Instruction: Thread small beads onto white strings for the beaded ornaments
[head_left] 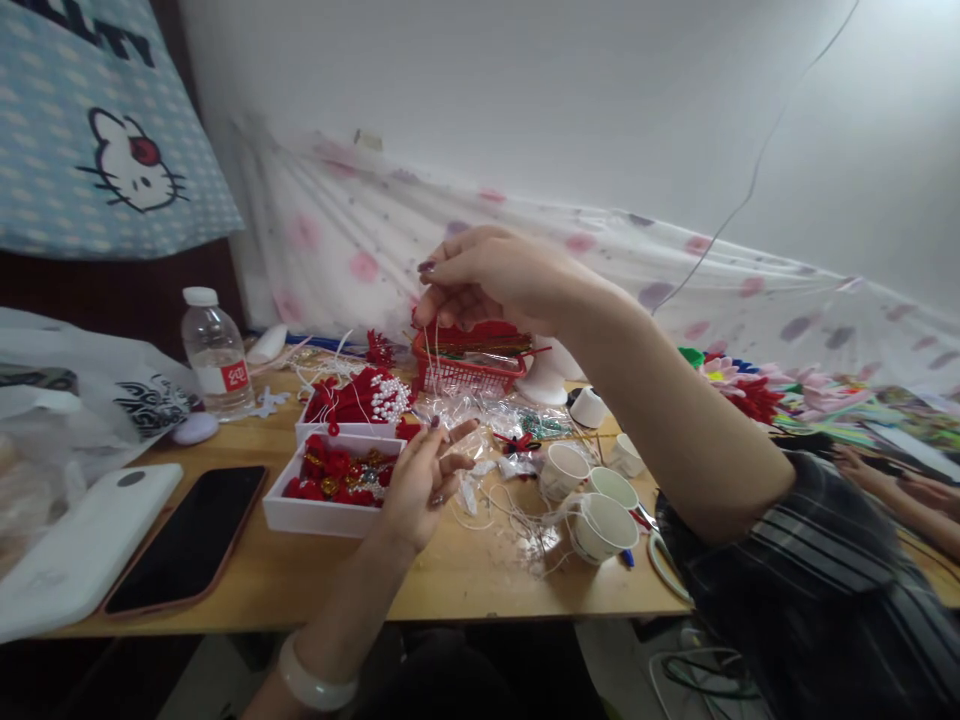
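Observation:
My right hand is raised above the table, its thumb and fingertips pinched on a thin pale thread that hangs down. Lower down, my left hand has its fingers apart, palm turned to the right; whether the thread's lower end touches it I cannot make out. Close beside the left hand is a white box of red and gold ornaments. Behind that, another white box holds red tassels and white bead sprigs. Loose white thread lies on the table to the right of the left hand.
Paper cups, scissors and clear plastic bags stand or lie to the right. A red basket is at the back. Left are a phone, a white power bank and a water bottle. Another person's hands show far right.

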